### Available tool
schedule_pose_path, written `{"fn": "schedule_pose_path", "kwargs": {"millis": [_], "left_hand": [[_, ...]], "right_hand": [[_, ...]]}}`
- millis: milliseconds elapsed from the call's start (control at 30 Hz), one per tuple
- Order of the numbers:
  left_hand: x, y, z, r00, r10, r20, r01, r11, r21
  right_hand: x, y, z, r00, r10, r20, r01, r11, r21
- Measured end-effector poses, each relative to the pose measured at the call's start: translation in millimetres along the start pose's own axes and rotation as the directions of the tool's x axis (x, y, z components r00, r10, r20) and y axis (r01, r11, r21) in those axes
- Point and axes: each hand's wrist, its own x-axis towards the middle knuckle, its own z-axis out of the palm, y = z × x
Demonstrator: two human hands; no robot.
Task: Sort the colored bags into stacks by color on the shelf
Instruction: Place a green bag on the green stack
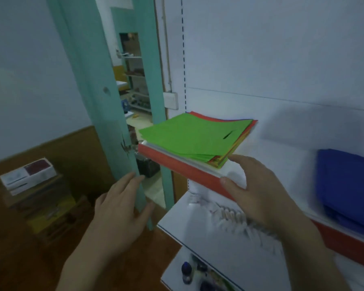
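A mixed stack of flat bags lies on the white shelf with a red front edge; green bags are on top, with red, orange and blue edges showing below. A stack of blue bags sits further right on the same shelf. My right hand is open just right of the mixed stack's near corner, thumb at the shelf's red edge, fingers spread and holding nothing. My left hand hangs open below and left of the shelf, in front of a teal door, empty.
A teal door stands ajar on the left, showing another room. Lower shelves hold small packets and dark bottles. Boxes are piled on a wooden stand at the far left. The view is blurred.
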Motion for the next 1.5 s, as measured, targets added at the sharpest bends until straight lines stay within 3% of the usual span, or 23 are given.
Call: {"fn": "schedule_pose_path", "kwargs": {"millis": [200,300,367,533,667,833,933,1033,1100,1233,1333,1500], "left_hand": [[100.6,-29.2,6.3,0.959,0.277,-0.057,-0.283,0.945,-0.163],[146.9,-20.2,13.5,0.933,0.295,-0.207,-0.338,0.916,-0.217],[175.7,-6.5,17.2,0.926,0.301,-0.227,-0.349,0.913,-0.210],[218.7,25.8,34.7,0.957,0.253,0.142,-0.247,0.967,-0.058],[219.6,34.1,39.1,0.941,0.312,0.130,-0.304,0.950,-0.075],[215.2,33.1,35.7,0.825,0.549,0.133,-0.510,0.825,-0.244],[237.3,19.2,25.9,0.901,0.426,0.082,-0.401,0.890,-0.216],[263.1,2.9,25.5,0.909,0.296,0.292,-0.308,0.951,-0.008],[268.5,1.6,26.7,0.874,0.330,0.356,-0.345,0.938,-0.024],[268.4,10.6,24.6,0.866,0.449,0.221,-0.420,0.892,-0.169],[279.7,13.4,26.1,0.905,0.397,0.156,-0.357,0.905,-0.234],[293.2,15.4,26.7,0.878,0.393,0.272,-0.358,0.918,-0.171]], "right_hand": [[26.1,-16.7,25.8,0.963,0.194,-0.188,-0.179,0.979,0.093],[35.2,-14.9,29.6,0.929,0.279,-0.245,-0.249,0.958,0.144],[46.4,-11.7,31.0,0.910,0.301,-0.285,-0.271,0.952,0.139],[65.8,-1.5,29.9,0.885,0.378,-0.270,-0.327,0.920,0.215],[80.1,4.3,25.3,0.881,0.414,-0.231,-0.330,0.885,0.329],[92.6,10.4,27.9,0.851,0.420,-0.315,-0.280,0.871,0.404],[96.5,9.4,25.4,0.848,0.432,-0.308,-0.285,0.860,0.422],[101.3,6.8,26.8,0.850,0.430,-0.306,-0.289,0.864,0.411],[104.3,4.0,29.8,0.845,0.425,-0.325,-0.322,0.889,0.326],[107.5,-3.5,29.8,0.807,0.441,-0.393,-0.399,0.898,0.187],[106.4,-3.6,24.6,0.767,0.448,-0.459,-0.446,0.887,0.121],[100.3,-7.5,31.6,0.744,0.451,-0.493,-0.492,0.869,0.052]]}}
